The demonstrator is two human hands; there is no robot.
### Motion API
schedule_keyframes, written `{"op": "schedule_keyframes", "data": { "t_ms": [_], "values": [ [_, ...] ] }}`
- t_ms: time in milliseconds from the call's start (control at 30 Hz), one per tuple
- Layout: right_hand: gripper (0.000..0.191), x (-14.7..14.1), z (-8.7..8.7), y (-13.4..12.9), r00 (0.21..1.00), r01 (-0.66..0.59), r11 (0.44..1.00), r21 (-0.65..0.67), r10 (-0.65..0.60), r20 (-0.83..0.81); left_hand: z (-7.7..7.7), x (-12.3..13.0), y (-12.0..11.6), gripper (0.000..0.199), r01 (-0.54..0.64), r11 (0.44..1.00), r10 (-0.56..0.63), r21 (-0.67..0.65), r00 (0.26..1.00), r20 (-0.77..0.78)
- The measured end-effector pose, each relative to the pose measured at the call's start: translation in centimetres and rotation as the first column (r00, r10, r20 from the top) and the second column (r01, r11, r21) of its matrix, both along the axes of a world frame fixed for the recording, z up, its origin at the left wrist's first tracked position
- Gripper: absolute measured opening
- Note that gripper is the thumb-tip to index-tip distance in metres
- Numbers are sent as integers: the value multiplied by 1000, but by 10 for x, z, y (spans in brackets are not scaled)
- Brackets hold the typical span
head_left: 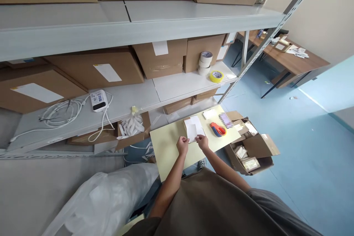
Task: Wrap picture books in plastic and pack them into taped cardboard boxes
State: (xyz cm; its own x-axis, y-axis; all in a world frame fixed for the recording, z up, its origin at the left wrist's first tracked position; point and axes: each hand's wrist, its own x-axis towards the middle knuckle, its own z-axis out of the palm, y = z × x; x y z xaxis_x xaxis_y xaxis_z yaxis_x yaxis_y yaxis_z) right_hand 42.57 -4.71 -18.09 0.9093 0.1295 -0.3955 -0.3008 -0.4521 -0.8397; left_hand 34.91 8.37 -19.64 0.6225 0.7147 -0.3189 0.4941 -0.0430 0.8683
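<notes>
Pinches a white sheet (191, 130) by its near edge with left hand (182, 145) and right hand (202, 142), apparently to steady it over a small box (199, 125) just left of the red-and-blue tape dispenser (218, 129), parked within easy reach.

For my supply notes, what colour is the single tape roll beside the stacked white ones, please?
The tape roll is bright yellow, best seen in the head view.

Left hand (182, 145) near right hand (202, 142)
</notes>
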Motion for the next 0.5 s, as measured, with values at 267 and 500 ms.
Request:
{"op": "schedule_keyframes", "data": {
  "t_ms": [267, 500],
  "values": [
    [29, 24, -29, -7, 988, -97, 974, -206, 119, 96, -15, 23, -16, 16, -50, 998, 57, 38, 981, -188],
    [25, 39, -40, -14, 973, -223, 943, -247, 232, 8, -26, 27, -28, 18, -118, 990, 132, 73, 964, -231]
  ]
}}
